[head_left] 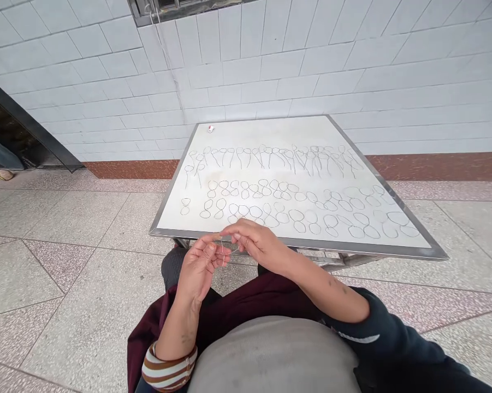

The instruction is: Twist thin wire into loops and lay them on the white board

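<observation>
Just off the near edge of the white table (246, 131), my left hand (200, 267) and my right hand (256, 243) meet at their fingertips. Between them is a thin bent wire (223, 254), pinched by the fingers of both hands; part of it curves below the fingertips. On the table, figure-eight wire loops (185, 206) lie in rows nearer to me. Farther back is a row of single wire loops with loose tails (239, 154), some of them overlapping.
A small red and white object (211, 129) sits at the table's back left corner. The table's metal rim (311, 244) runs close beyond my hands. Behind stands a tiled wall (246, 76); a cord (170, 60) hangs down it.
</observation>
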A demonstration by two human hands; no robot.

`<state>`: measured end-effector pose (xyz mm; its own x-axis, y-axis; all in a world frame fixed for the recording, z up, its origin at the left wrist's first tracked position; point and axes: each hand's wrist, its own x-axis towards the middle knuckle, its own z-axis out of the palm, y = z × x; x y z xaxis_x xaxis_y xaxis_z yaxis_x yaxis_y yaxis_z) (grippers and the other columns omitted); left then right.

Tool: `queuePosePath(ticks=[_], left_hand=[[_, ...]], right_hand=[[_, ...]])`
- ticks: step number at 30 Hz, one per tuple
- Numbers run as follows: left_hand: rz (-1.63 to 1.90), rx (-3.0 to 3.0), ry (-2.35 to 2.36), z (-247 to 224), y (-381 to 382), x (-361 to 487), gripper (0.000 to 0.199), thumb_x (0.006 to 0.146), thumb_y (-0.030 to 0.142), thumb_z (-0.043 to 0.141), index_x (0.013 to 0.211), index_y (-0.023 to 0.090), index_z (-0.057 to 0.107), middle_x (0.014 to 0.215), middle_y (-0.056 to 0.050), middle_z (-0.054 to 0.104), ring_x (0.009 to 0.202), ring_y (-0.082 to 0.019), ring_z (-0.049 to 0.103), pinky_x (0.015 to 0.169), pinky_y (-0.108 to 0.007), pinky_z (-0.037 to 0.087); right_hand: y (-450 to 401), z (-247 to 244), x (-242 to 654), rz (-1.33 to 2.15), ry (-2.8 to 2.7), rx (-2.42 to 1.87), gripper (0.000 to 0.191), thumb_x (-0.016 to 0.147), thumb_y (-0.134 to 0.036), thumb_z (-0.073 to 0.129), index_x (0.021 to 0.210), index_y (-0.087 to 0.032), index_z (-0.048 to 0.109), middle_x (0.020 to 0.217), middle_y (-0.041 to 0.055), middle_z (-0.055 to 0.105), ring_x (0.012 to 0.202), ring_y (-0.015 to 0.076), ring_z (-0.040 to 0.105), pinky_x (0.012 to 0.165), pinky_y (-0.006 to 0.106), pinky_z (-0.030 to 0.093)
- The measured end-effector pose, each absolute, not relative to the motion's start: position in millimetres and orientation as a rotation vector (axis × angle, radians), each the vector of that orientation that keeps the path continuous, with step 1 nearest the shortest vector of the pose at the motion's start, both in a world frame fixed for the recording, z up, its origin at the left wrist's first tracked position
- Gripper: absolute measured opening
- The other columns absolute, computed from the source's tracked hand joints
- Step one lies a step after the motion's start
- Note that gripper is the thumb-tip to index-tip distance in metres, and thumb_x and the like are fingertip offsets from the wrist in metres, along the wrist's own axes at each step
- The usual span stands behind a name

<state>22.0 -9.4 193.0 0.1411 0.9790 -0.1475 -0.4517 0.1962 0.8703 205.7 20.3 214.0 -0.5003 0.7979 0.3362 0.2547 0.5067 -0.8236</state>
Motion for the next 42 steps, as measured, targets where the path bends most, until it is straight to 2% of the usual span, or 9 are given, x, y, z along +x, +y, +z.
queuePosePath(ticks=[8, 12, 17, 20, 23, 29, 35, 39, 42], left_hand=[[1.027, 0.891, 0.891, 200.6, -10.2, 18.1, 0.03, 0.075, 0.026, 0.076, 0.102, 0.017, 0.068, 0.079, -0.008, 0.075, 0.068, -0.017, 0.07, 0.063, -0.026, 0.055], [0.978, 0.919, 0.892, 202.7, -10.5, 19.0, 0.031, 0.071, 0.021, 0.079, 0.099, 0.016, 0.069, 0.077, -0.007, 0.074, 0.065, -0.016, 0.069, 0.062, -0.026, 0.054], [1.023, 0.865, 0.883, 197.9, -10.3, 25.4, 0.042, 0.07, 0.017, 0.079, 0.109, 0.019, 0.066, 0.076, -0.003, 0.074, 0.066, -0.015, 0.069, 0.064, -0.025, 0.054], [1.099, 0.821, 0.905, 195.1, -9.4, 29.4, 0.038, 0.071, 0.017, 0.078, 0.107, 0.018, 0.066, 0.076, -0.002, 0.073, 0.067, -0.013, 0.068, 0.063, -0.023, 0.053], [1.26, 0.774, 0.943, 192.5, -8.0, 31.1, 0.038, 0.07, 0.017, 0.079, 0.106, 0.017, 0.066, 0.077, -0.002, 0.074, 0.068, -0.012, 0.068, 0.066, -0.023, 0.053], [1.449, 0.752, 0.996, 186.5, -5.6, 30.3, 0.038, 0.071, 0.018, 0.078, 0.107, 0.017, 0.065, 0.081, -0.003, 0.075, 0.068, -0.011, 0.067, 0.071, -0.024, 0.052], [1.419, 0.776, 1.02, 187.3, -7.0, 27.0, 0.042, 0.07, 0.02, 0.079, 0.109, 0.018, 0.065, 0.081, -0.003, 0.075, 0.066, -0.011, 0.066, 0.071, -0.025, 0.052], [1.391, 0.887, 1.057, 186.4, -9.4, 24.5, 0.038, 0.073, 0.021, 0.077, 0.109, 0.019, 0.067, 0.081, -0.002, 0.075, 0.068, -0.011, 0.066, 0.071, -0.024, 0.051], [1.412, 0.96, 1.08, 184.3, -10.3, 25.4, 0.036, 0.075, 0.021, 0.075, 0.111, 0.02, 0.066, 0.082, -0.002, 0.075, 0.072, -0.011, 0.065, 0.072, -0.023, 0.051]], right_hand=[[27.6, 226.9, 212.5, 0.885, -2.248, -0.723, 0.044, 0.092, -0.005, 0.036, 0.123, -0.026, 0.06, 0.1, 0.0034, 0.059, 0.09, 0.0134, 0.057, 0.077, 0.026, 0.048], [27.9, 229.3, 211.5, 0.899, -2.299, -0.701, 0.038, 0.096, -0.01, 0.035, 0.12, -0.023, 0.061, 0.097, 0.0035, 0.06, 0.086, 0.013, 0.058, 0.077, 0.026, 0.048], [26.1, 228.8, 206.3, 0.93, -2.143, -0.782, 0.028, 0.099, -0.023, 0.04, 0.123, -0.024, 0.054, 0.111, 0.0047, 0.063, 0.098, 0.0149, 0.059, 0.086, 0.029, 0.047], [22.6, 222.1, 204.3, 0.995, -1.883, -0.92, 0.029, 0.096, -0.029, 0.047, 0.124, -0.023, 0.049, 0.11, 0.0061, 0.06, 0.092, 0.0151, 0.058, 0.079, 0.029, 0.05], [15.5, 211.6, 202.3, 1.144, -1.705, -1.022, 0.022, 0.09, -0.033, 0.056, 0.109, -0.022, 0.05, 0.096, 0.0034, 0.059, 0.083, 0.0141, 0.056, 0.069, 0.026, 0.049], [4.8, 192.0, 191.2, 1.334, -1.636, -1.021, 0.01, 0.088, -0.024, 0.056, 0.098, -0.023, 0.054, 0.085, -0.0004, 0.059, 0.068, 0.011, 0.055, 0.061, 0.024, 0.047], [4.7, 193.0, 188.3, 1.167, -1.737, -1.027, 0.014, 0.086, -0.015, 0.054, 0.093, -0.022, 0.063, 0.085, 0.0004, 0.061, 0.071, 0.0115, 0.054, 0.062, 0.024, 0.043], [5.3, 193.2, 190.9, 1.048, -1.822, -1.038, 0.018, 0.086, -0.011, 0.052, 0.092, -0.022, 0.064, 0.08, -0.0006, 0.057, 0.066, 0.0111, 0.048, 0.061, 0.024, 0.04], [6.2, 190.9, 191.8, 0.947, -1.895, -0.989, 0.02, 0.086, -0.007, 0.051, 0.091, -0.022, 0.063, 0.075, -0.0009, 0.055, 0.072, 0.0131, 0.049, 0.066, 0.025, 0.04]])
